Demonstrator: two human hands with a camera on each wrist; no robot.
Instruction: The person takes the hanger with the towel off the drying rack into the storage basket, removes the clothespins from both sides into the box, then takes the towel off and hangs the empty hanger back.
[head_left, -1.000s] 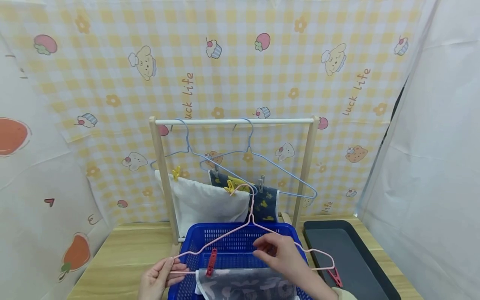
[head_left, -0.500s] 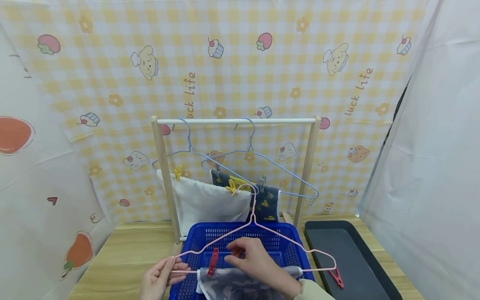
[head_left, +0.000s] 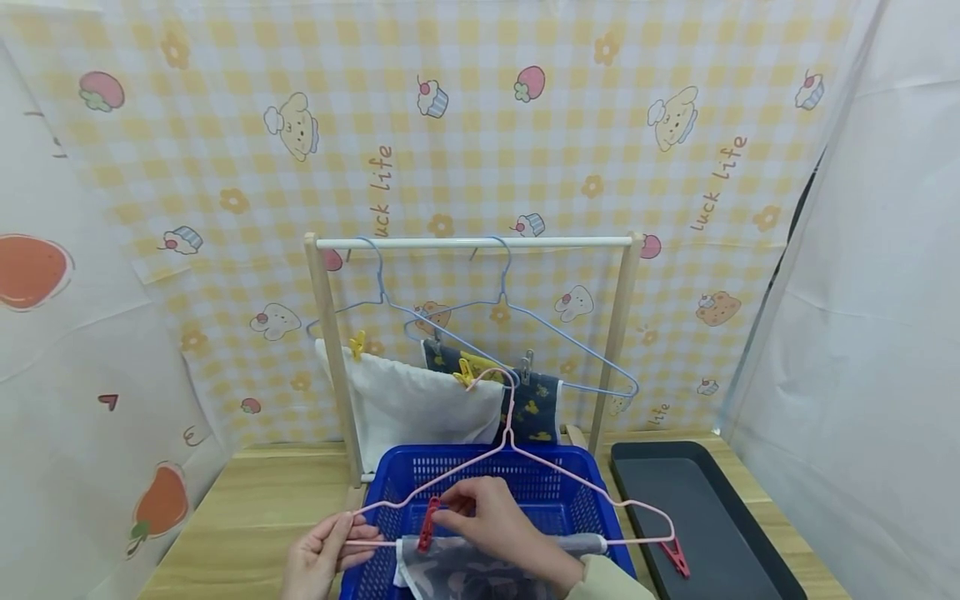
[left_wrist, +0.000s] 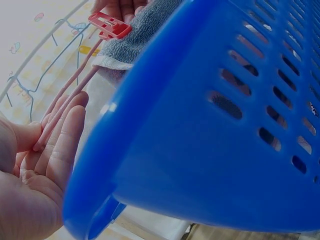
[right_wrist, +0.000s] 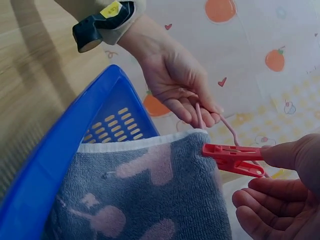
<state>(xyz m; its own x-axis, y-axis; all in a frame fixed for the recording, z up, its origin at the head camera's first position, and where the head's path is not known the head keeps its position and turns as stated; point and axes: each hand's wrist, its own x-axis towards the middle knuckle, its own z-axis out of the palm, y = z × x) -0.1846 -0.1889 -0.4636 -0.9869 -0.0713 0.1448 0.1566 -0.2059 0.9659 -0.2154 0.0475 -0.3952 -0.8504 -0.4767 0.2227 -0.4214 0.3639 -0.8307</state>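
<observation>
My left hand (head_left: 321, 552) holds the left end of a pink wire hanger (head_left: 450, 475) between thumb and fingers, also seen at close range in the left wrist view. A grey towel (right_wrist: 145, 190) with pink shapes and a white edge is draped over the hanger's lower bar. One red clothespin (head_left: 428, 525) is clipped on the towel near its left end. My right hand (head_left: 491, 517) is at that clothespin, its thumb on one handle and its forefinger at the other, as the right wrist view shows.
A blue basket (head_left: 577, 467) stands under the towel. Behind it, a rack (head_left: 480, 243) bears two blue hangers with a white towel (head_left: 420, 400) and a dark patterned towel (head_left: 536, 408). At right lies a grey tray (head_left: 697, 492), overlapped by another red clothespin (head_left: 677, 558).
My right hand has moved left along the towel to the left red clothespin and now pinches its handles. My left hand keeps its grip on the hanger.
</observation>
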